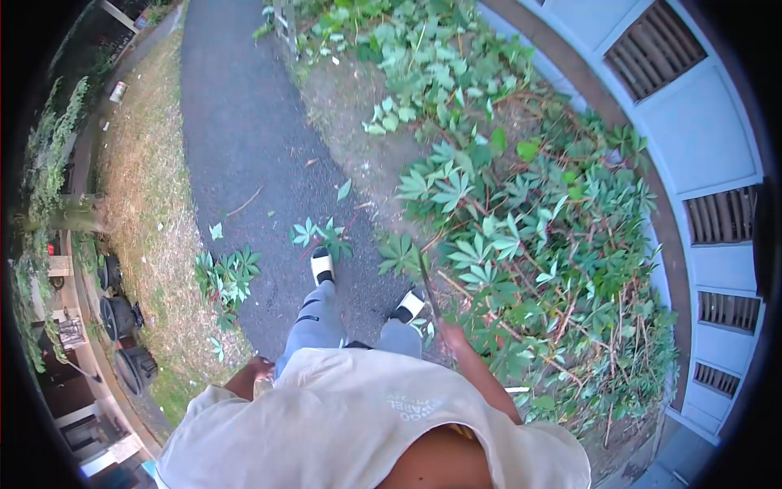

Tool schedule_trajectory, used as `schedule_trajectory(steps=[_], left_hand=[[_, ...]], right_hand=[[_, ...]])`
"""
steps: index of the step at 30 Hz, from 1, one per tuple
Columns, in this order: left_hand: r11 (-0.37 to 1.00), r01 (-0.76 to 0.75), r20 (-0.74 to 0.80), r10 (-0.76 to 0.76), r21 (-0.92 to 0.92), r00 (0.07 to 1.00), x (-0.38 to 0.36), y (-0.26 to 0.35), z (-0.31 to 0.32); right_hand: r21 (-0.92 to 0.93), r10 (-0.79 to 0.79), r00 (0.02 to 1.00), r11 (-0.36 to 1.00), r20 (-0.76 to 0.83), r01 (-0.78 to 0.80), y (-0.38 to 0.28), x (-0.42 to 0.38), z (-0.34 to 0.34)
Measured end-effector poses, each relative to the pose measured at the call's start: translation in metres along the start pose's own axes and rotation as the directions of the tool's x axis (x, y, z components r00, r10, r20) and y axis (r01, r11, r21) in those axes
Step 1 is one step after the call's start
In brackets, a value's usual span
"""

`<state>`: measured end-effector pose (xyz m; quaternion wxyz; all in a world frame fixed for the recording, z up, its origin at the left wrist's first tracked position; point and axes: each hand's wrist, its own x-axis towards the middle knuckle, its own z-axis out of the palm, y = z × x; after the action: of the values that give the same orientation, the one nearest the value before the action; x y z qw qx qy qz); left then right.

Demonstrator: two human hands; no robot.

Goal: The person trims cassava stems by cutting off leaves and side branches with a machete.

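My right hand [450,334] is closed round the handle end of a long, thin, dark blade that looks like a machete [429,285]. It points forward, along the edge of a heap of cut leafy branches [505,244] with reddish stems. A broad lobed leaf [399,255] lies beside the blade's tip. My left hand [262,368] hangs low by my left hip, partly hidden by my shirt, so its fingers do not show clearly. Near my feet, loose leaf sprigs [322,236] rest on the asphalt, and a larger leafy clump [226,281] lies at the path's left edge.
An asphalt path [236,106] runs ahead under my feet, with dry grass [142,187] to its left. Dark round bins [122,316] stand farther left. On the right, a pale blue wall [696,138] with slatted vents borders the plants. A thin twig [244,201] lies on the path.
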<state>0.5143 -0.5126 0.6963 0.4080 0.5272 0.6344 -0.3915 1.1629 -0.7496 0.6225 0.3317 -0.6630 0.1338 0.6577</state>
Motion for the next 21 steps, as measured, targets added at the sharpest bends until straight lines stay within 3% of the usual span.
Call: schedule_trajectory(steps=[1, 2, 4, 5, 7, 8, 10, 11, 12, 14, 15, 18, 21], left_hand=[[0.952, 0.192, -0.009, -0.200, -0.236, 0.980, -0.011, 0.012, -0.015], [0.956, 0.177, -0.021, -0.187, -0.232, 0.982, -0.015, 0.019, -0.018], [0.852, -0.015, -0.339, -0.192, -0.524, 0.921, -0.016, 0.009, -0.011], [0.875, 0.031, -0.314, -0.207, -0.484, 0.927, -0.034, 0.023, -0.009], [0.908, -0.043, -0.340, -0.112, -0.417, 0.934, -0.039, 0.033, 0.016], [0.912, -0.071, -0.332, -0.073, -0.404, 0.940, -0.033, 0.032, 0.030], [0.910, -0.088, -0.291, -0.037, -0.404, 0.956, -0.015, 0.040, 0.050], [0.911, -0.094, -0.268, -0.019, -0.402, 0.963, -0.008, 0.047, 0.051], [0.915, -0.102, -0.250, 0.001, -0.391, 0.968, 0.001, 0.055, 0.042], [0.923, -0.134, -0.213, 0.058, -0.361, 0.975, 0.016, 0.075, 0.023], [0.931, -0.145, -0.192, 0.083, -0.336, 0.978, 0.031, 0.083, 0.005], [0.947, -0.194, -0.120, 0.168, -0.258, 0.979, 0.089, 0.119, -0.071], [0.941, -0.285, -0.109, 0.269, -0.184, 0.957, 0.167, 0.182, -0.178]], right_hand=[[-0.002, -0.014, 0.999, 1.000, -0.043, 0.014, 0.004, -0.017, -0.021], [-0.033, -0.020, 0.994, 0.999, -0.110, 0.017, 0.013, -0.023, -0.048], [-0.138, -0.038, 0.965, 0.990, -0.260, 0.001, 0.049, -0.009, -0.096], [-0.212, -0.060, 0.937, 0.977, -0.345, -0.015, 0.072, -0.005, -0.119], [-0.175, -0.183, 0.835, 0.979, -0.519, 0.106, 0.104, 0.002, -0.140], [-0.149, -0.165, 0.831, 0.984, -0.531, 0.100, 0.106, -0.006, -0.135], [-0.109, 0.096, 0.802, 0.974, -0.589, -0.197, 0.105, -0.024, -0.139], [-0.214, 0.029, 0.784, 0.955, -0.620, -0.205, 0.138, 0.010, -0.158], [-0.182, 0.049, 0.775, 0.961, -0.629, -0.208, 0.144, 0.019, -0.158], [-0.333, 0.063, 0.884, 0.912, -0.463, -0.239, 0.149, 0.019, -0.147], [0.088, 0.224, 0.803, 0.973, -0.552, -0.211, 0.110, -0.024, -0.106], [0.250, 0.261, 0.769, 0.959, -0.584, -0.135, 0.073, -0.061, -0.052], [0.376, 0.208, 0.825, 0.927, -0.526, 0.005, 0.054, -0.081, 0.021]])
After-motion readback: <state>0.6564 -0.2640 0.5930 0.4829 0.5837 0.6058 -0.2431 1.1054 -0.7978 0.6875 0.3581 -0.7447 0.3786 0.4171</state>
